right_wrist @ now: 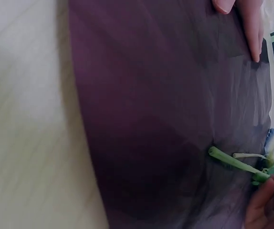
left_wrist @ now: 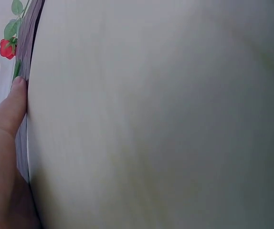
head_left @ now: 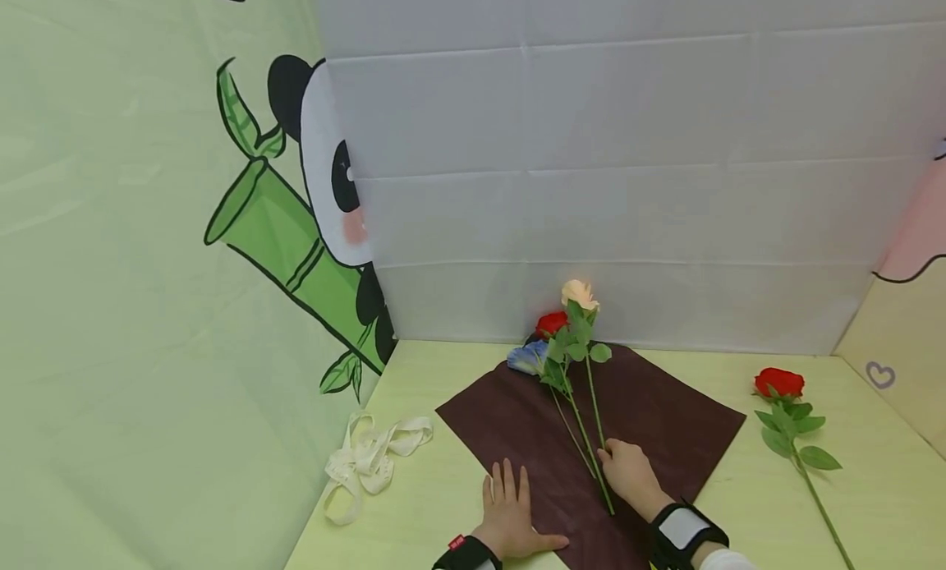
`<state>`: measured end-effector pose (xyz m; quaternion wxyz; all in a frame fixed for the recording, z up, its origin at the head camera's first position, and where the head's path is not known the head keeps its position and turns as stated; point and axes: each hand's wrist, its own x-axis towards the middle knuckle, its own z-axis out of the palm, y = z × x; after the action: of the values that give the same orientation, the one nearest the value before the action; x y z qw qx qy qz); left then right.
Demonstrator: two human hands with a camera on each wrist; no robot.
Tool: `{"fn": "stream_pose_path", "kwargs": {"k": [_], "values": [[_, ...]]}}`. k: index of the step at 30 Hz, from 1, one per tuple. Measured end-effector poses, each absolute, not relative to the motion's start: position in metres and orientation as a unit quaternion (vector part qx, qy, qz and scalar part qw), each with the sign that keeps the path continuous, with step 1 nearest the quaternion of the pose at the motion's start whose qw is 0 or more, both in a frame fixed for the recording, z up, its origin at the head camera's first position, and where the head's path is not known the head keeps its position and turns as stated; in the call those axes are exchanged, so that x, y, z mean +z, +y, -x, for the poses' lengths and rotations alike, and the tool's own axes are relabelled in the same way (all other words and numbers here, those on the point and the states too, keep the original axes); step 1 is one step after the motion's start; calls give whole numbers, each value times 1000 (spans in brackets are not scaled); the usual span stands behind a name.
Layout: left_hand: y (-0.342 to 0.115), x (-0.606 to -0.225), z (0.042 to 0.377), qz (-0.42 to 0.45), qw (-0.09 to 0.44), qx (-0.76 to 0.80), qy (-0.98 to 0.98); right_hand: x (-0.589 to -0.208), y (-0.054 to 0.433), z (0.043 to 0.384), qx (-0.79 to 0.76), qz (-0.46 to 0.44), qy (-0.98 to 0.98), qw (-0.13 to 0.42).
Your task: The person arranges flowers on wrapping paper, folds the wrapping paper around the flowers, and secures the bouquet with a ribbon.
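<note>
A dark brown sheet of wrapping paper (head_left: 687,414) lies on the table, with a cream rose (head_left: 580,295), a red rose (head_left: 551,324) and a blue flower (head_left: 528,358) across it. My right hand (head_left: 630,473) pinches a green stem that seems to belong to the cream rose. Below those fingers, another stem end (right_wrist: 232,161) lies over the paper in the right wrist view. Fingers spread, my left hand (head_left: 510,517) rests flat at the paper's left edge. Its thumb (left_wrist: 15,102) presses on the paper in the left wrist view.
A crumpled cream lace ribbon (head_left: 373,455) lies on the table at the left. Another red rose (head_left: 779,383) with a long leafy stem lies at the right. Behind the table stands a grey-white wall covering (head_left: 628,184); a green panda-print sheet (head_left: 148,307) hangs at the left.
</note>
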<state>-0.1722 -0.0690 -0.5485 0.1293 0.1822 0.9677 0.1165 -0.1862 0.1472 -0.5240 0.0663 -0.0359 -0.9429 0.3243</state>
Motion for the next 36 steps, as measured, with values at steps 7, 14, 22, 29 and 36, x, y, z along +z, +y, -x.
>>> {"fn": "stream_pose_path", "kwargs": {"k": [7, 14, 22, 29, 36], "values": [[-69, -557, 175, -190, 126, 129, 965, -528, 147, 188, 269, 44, -962, -1], [-68, -556, 176, -189, 119, 119, 967, -530, 148, 187, 167, 40, -983, -62], [-67, -551, 173, -187, 119, 116, 968, -531, 148, 186, 149, 29, -987, -57], [-68, -552, 171, -190, 120, 117, 968, -533, 165, 184, 226, 67, -970, -66], [-69, -548, 171, -189, 126, 111, 968, -532, 199, 180, 222, 81, -971, -49]]}}
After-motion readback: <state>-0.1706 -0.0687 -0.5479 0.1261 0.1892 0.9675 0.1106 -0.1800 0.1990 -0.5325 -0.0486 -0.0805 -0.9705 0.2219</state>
